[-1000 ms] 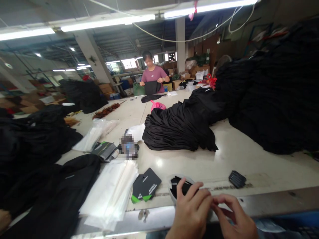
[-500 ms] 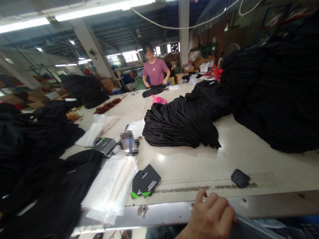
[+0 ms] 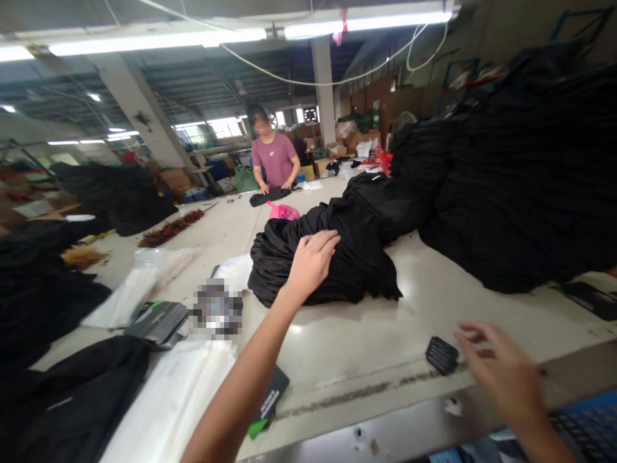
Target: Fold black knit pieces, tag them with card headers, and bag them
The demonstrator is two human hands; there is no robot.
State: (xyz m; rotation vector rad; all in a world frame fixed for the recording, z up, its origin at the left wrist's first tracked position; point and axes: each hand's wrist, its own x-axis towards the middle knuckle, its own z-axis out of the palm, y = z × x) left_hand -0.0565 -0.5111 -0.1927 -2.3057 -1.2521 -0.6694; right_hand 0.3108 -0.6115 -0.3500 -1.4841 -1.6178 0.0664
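Note:
My left hand [image 3: 311, 260] reaches out over the table, fingers bent and apart, resting on the near end of a long pile of black garments [image 3: 357, 244]. My right hand [image 3: 501, 373] hovers low at the right with its fingers spread and holds nothing. It is just beside a small black ribbed piece [image 3: 441, 355] lying on the table. A black hang tag with a green corner [image 3: 270, 402] lies partly hidden under my left forearm.
Clear plastic bags [image 3: 168, 405] and black garments [image 3: 67, 399] lie at the near left. A huge black garment heap [image 3: 525, 186] fills the right. A person in a pink shirt [image 3: 274, 161] works at the table's far end. The table's metal edge [image 3: 409, 424] runs along the front.
My left hand has gone from the table's front edge out to the black garment pile. My right hand has come back into view beside the small black piece. The view swung right.

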